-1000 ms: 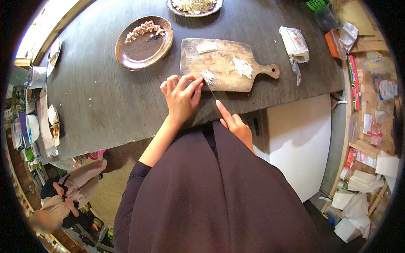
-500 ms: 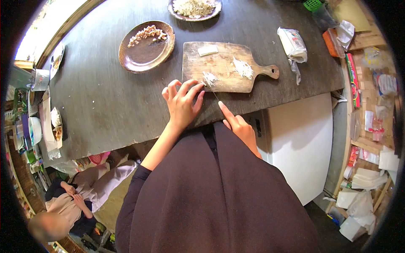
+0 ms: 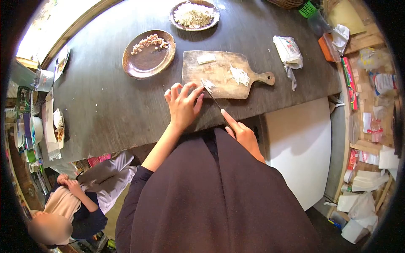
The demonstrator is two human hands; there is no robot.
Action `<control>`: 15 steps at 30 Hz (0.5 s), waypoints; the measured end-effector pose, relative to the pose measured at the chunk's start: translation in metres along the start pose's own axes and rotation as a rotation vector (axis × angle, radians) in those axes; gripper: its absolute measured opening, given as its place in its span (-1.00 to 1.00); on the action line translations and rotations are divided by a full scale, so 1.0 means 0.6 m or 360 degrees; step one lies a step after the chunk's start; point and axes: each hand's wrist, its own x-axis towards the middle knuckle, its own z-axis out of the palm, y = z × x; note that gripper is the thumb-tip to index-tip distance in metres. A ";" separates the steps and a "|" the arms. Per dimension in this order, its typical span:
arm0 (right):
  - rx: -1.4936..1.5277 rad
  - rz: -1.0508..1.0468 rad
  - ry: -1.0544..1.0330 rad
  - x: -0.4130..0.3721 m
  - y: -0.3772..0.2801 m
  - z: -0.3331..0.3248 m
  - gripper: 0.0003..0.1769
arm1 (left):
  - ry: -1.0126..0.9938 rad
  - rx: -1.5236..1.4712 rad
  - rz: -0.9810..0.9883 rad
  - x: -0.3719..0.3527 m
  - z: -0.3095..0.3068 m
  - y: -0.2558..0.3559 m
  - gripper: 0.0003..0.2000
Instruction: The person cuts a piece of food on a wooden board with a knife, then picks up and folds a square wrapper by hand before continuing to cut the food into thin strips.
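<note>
In my right hand is a knife, its index finger stretched along the back and the blade reaching the front left of the wooden cutting board. My left hand is beside the blade with curled fingertips at the board's front left corner; whatever they press is too small to make out. Thin white shreds lie by the blade. A larger pile of white shreds rests near the handle end, and a white block sits at the back of the board.
A brown plate with diced pieces stands behind left; another plate of pale shreds is farther back. A white plastic package lies right of the board. Another person is at lower left, beyond the table's edge.
The view has shifted, so the table items appear slightly lower. The knife blade shows more clearly, now over the shreds. The other person has shifted, with hands raised closer together.
</note>
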 end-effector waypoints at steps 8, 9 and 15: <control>0.0096 0.0157 -0.0246 0.020 -0.010 -0.013 -0.33 | 0.0020 -0.0047 -0.0031 0.000 -0.001 0.003 -0.78; 0.0095 0.0154 -0.0244 0.026 -0.016 -0.012 -0.33 | 0.0023 -0.0045 -0.0031 0.001 -0.001 0.003 -0.78; -0.0040 -0.0040 0.0014 0.050 -0.009 0.013 -0.32 | 0.0021 -0.0043 -0.0036 0.002 -0.002 0.005 -0.78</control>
